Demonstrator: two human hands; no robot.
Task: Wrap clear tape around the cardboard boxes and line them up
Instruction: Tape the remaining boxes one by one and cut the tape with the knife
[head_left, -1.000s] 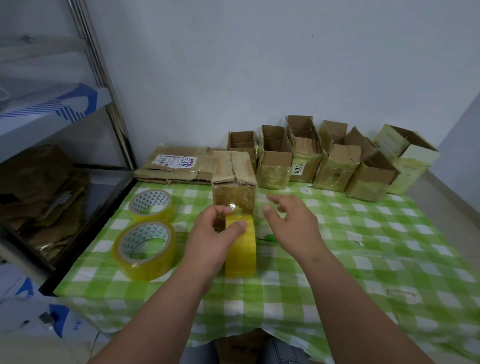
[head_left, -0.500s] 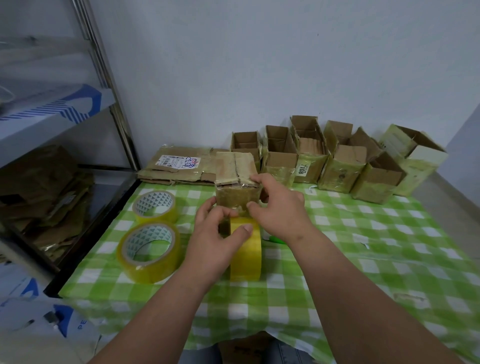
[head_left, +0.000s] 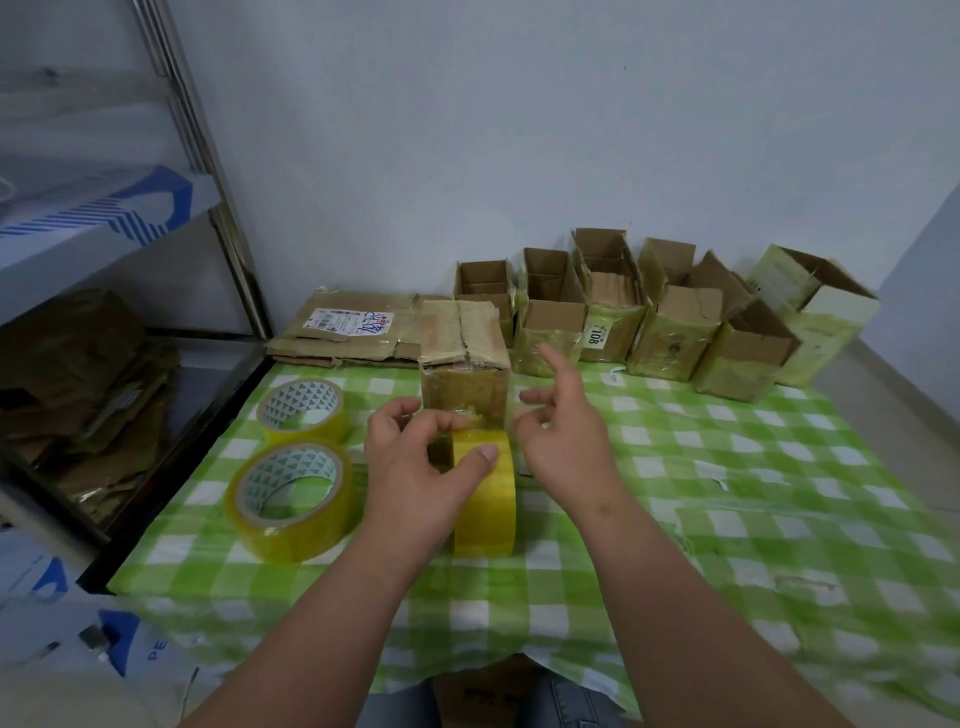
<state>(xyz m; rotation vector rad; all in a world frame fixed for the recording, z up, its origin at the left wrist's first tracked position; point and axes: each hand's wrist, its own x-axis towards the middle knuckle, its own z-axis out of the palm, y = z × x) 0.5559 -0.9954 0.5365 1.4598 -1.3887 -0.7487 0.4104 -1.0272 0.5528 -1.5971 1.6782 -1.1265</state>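
My left hand (head_left: 415, 467) grips the upright tape roll (head_left: 485, 493), thumb across its top edge and fingers curled behind, just in front of the closed cardboard box (head_left: 462, 364). My right hand (head_left: 563, 431) hovers just right of that box, fingers spread loose and holding nothing. The taped boxes (head_left: 660, 317) stand in a row behind and right of it on the checked tablecloth (head_left: 727, 493).
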